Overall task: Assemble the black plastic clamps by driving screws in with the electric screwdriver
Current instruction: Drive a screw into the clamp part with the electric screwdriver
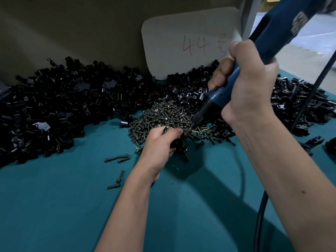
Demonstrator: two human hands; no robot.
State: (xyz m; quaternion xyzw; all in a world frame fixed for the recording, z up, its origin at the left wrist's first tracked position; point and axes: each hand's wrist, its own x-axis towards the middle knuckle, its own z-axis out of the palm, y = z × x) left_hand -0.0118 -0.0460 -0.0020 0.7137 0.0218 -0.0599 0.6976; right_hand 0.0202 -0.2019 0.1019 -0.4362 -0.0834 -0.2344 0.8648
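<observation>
While the head camera is looking down at the teal bench (54,206), the left hand (160,142) is curling its fingers around a black clamp (179,142) just in front of the screw pile (163,115), holding it low over the bench. The right hand (249,84) is wrapping its fingers tightly round the blue electric screwdriver (225,91), tilting it down and to the left so that its bit (189,130) is meeting the clamp right beside the left fingertips (179,130); the screw itself is hiding under the tip, so how deep it is sitting cannot be told. Judging by the scene, the job is looking far from finished: a big heap of black parts (63,110) is lying along the back and left of the bench, and more parts (300,99) are spreading to the right, though which are already assembled cannot be told. A few loose screws (117,158) are lying on the bench to the left of the left wrist. A card marked 44 (190,44) is leaning against the back wall, and the tool's cable (261,206) is trailing down past the right forearm.
</observation>
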